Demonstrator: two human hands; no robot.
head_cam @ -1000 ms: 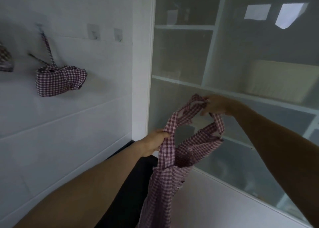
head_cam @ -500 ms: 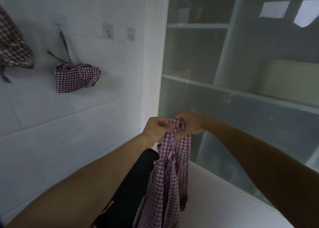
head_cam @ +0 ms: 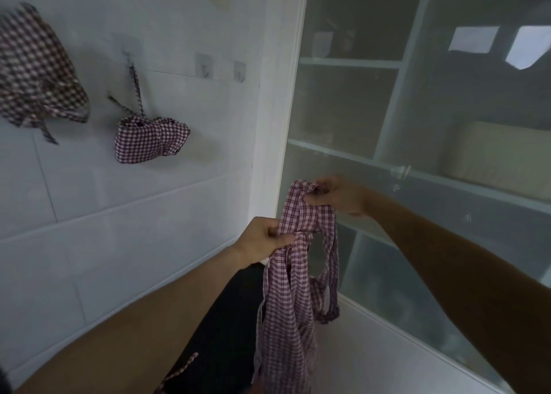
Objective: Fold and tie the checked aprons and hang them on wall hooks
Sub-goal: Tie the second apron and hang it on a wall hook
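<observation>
A red-and-white checked apron (head_cam: pixel 286 319) hangs loose in front of me, gathered at its top. My left hand (head_cam: pixel 262 240) pinches the bunched cloth lower down. My right hand (head_cam: pixel 335 193) grips the top loop a little higher and to the right. On the white tiled wall a folded, tied checked apron (head_cam: pixel 150 138) hangs by its strap from a hook (head_cam: pixel 129 53). Another checked apron bundle (head_cam: pixel 35 68) hangs at the far left. Two bare hooks (head_cam: pixel 204 65) (head_cam: pixel 239 70) sit to the right of the hung ones.
A frosted glass cabinet (head_cam: pixel 417 155) with white shelves fills the right side. A white door frame (head_cam: pixel 280 95) separates it from the tiled wall. A dark surface (head_cam: pixel 226 319) lies below my arms, with a checked strap end (head_cam: pixel 179 369) lying on it.
My hands came together at the apron's top half a second ago; now the right hand has lifted up and right, pulling the top loop away from the left hand.
</observation>
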